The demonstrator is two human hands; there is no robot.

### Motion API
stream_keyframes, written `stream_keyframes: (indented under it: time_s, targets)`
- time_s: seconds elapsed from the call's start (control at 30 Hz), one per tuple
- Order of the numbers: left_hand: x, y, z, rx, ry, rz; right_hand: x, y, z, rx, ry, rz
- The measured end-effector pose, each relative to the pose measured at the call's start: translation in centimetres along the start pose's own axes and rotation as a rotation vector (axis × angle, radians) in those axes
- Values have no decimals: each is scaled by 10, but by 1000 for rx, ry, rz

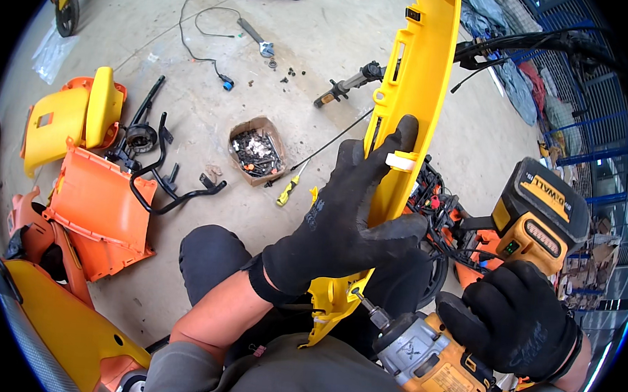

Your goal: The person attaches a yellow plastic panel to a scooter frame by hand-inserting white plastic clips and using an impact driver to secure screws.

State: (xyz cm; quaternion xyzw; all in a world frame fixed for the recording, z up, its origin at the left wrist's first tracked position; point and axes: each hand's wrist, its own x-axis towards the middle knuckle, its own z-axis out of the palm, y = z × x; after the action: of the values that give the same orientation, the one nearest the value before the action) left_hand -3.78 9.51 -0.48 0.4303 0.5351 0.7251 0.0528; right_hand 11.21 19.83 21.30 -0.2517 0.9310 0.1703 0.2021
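Observation:
My left hand [349, 216], in a black glove, is closed around a long, curved yellow plastic panel [433, 67] that stands upright above my lap. One finger reaches up the panel beside a small white strip [400, 161], and the thumb lies across its lower part. In my gloved right hand [519, 316] is a yellow-and-black cordless impact driver [437, 365], gripped by the handle with its battery [544, 199] uppermost. The driver's bit [368, 305] points at the panel's lower end; whether they touch I cannot tell.
On the floor lie a cardboard box [275, 137] of loose screws, a yellow-handled screwdriver [285, 194], a cable with a blue connector [225, 83], orange panels [101, 201] and a bent black tube frame [177, 205]. Tangled wiring [436, 203] sits right of the panel, below black handlebars [528, 44].

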Motion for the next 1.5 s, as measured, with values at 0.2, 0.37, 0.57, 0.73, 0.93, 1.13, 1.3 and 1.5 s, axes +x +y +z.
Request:
stream_keyframes:
  time_s: [0.2, 0.37, 0.57, 0.73, 0.93, 1.13, 1.3, 1.5]
  targets:
    - [0, 7, -5, -57, 10, -95, 2, 6, 8, 294, -59, 55]
    - [-1, -3, -5, 20, 55, 23, -14, -3, 31, 1244, -168, 378]
    - [0, 1, -2, 84, 36, -2, -39, -51, 99, 2618, -210, 836]
    - [-3, 5, -3, 106, 13, -44, -36, -57, 113, 2621, -184, 754]
    - [-4, 6, 0, 104, 28, -13, -40, -65, 110, 2556, -113, 785]
    - [-6, 2, 1, 61, 29, 16, -42, -59, 99, 1958, -88, 667]
    - [-5, 13, -1, -58, -33, -180, -30, -33, 85, 804, 140, 248]
    - [4, 37, -6, -215, -60, -440, -34, -31, 68, 721, 220, 209]
